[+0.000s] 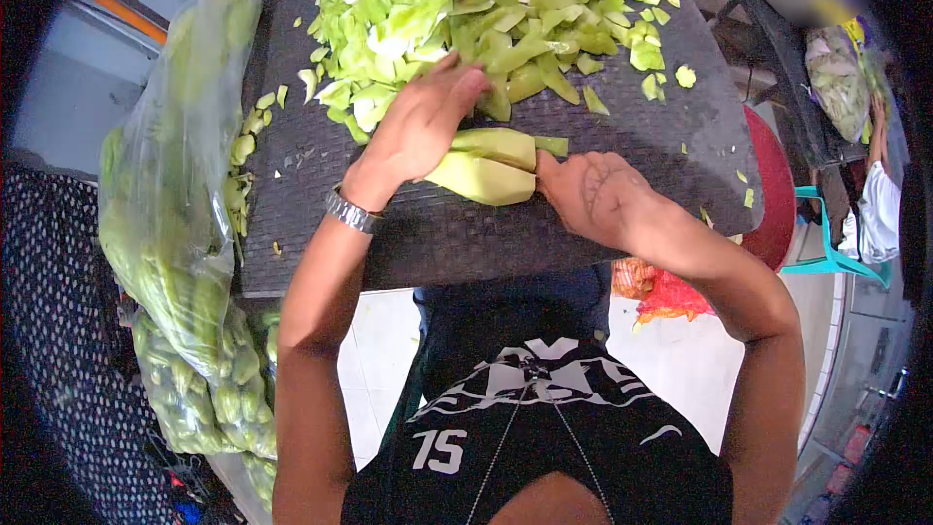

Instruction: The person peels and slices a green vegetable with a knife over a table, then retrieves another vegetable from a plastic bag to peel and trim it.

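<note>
A peeled pale green vegetable (486,185), split along its length, lies on the dark woven tabletop (428,258). My left hand (420,122), with a metal watch on the wrist, rests over its left end, fingers bent toward a large heap of green slices (505,10). At its right end is my right hand (593,196), fingers closed. What those fingers hold is hidden; a small green strip (552,146) shows just above them.
A long plastic bag of green vegetables (185,156) stands along the table's left edge, with more bags below. Right of the table are a red round object (768,190), a teal stool (826,243) and another person's white sleeve (880,214). Red netting (675,297) lies beneath.
</note>
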A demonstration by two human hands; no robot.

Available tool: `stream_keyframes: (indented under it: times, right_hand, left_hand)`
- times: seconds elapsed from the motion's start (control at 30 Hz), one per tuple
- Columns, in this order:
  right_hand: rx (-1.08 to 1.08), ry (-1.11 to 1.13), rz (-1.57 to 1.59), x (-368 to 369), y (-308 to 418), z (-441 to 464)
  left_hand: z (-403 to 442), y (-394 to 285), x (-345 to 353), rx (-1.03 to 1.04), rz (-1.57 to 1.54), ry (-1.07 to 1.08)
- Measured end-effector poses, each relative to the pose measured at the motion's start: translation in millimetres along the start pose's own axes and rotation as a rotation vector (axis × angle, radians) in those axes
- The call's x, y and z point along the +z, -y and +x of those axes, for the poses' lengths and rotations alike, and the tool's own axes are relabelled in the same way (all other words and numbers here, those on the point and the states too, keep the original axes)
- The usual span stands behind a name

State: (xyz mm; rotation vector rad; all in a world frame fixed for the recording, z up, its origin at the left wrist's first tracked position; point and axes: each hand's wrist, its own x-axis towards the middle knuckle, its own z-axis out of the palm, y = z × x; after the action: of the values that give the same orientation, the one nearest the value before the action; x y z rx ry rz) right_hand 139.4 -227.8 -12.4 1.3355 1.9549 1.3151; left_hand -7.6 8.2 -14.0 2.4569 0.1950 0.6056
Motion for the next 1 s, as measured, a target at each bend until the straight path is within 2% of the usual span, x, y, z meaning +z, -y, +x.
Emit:
stream_keyframes:
  times: [0.03, 0.13, 0.23, 0.33, 0.43, 0.47, 0.53, 0.57, 0.63, 0.67, 0.77, 0.83, 0.97, 1.0]
  right_hand:
    - [-0.044, -0.032, -0.017, 4.2, -1.6, 0.4]
    - [0.026, -0.018, 0.078, -6.4, -3.0, 4.3]
    - [0.138, 0.024, 0.379, -14.6, -0.9, 6.1]
    - [0.287, 0.132, 0.713, -18.0, 3.9, 9.4]
    - [0.488, 0.396, 1.206, -3.1, -1.6, 18.9]
    - [0.529, 0.408, 1.308, 0.1, -6.7, 19.7]
    - [0.603, 0.435, 1.524, 1.3, -15.7, 19.0]
    - [0.643, 0.363, 1.589, 5.4, -12.7, 16.1]
    - [0.727, 0.226, 1.716, 10.5, -3.0, 9.1]
    - [0.754, 0.336, 1.808, 5.8, -6.1, 6.5]
    - [0.832, 0.605, 2.092, -27.5, -18.9, 14.1]
    - [0.877, 0.668, 2.286, -40.2, -13.6, 21.8]
    - [0.889, 0.659, 2.311, -44.5, 0.7, 40.2]
    - [0.953, 0.578, 2.339, -43.6, 7.9, 44.6]
  left_hand:
    - [-1.0, -4.4, -1.9, -0.092, -0.048, -0.052]
    - [-12.3, -19.7, -9.8, -0.097, 0.363, -0.307]
    - [-38.4, -84.3, 0.7, -0.416, 0.358, -0.402]
    - [-63.3, -103.8, 27.4, -0.607, 0.315, -0.427]
    - [-81.1, -94.0, 44.4, -0.442, 0.473, -0.564]
    - [-86.2, -93.3, 46.7, -0.467, 0.401, -0.542]
    - [-91.9, -95.1, 41.9, -0.403, 0.487, -0.534]
    - [-93.3, -94.6, 38.4, -0.368, 0.530, -0.529]
    - [-100.0, -112.6, 25.4, -0.611, 0.429, -0.480]
    - [-102.0, -119.6, 18.9, -0.731, 0.374, -0.450]
    - [-106.7, -115.7, 4.0, -0.909, 0.131, -0.154]
    - [-103.0, -111.8, 11.0, -0.884, 0.092, -0.219]
    - [-96.9, -99.4, 22.9, -0.838, -0.055, -0.310]
    - [-94.9, -96.7, 25.3, -0.855, -0.113, -0.348]
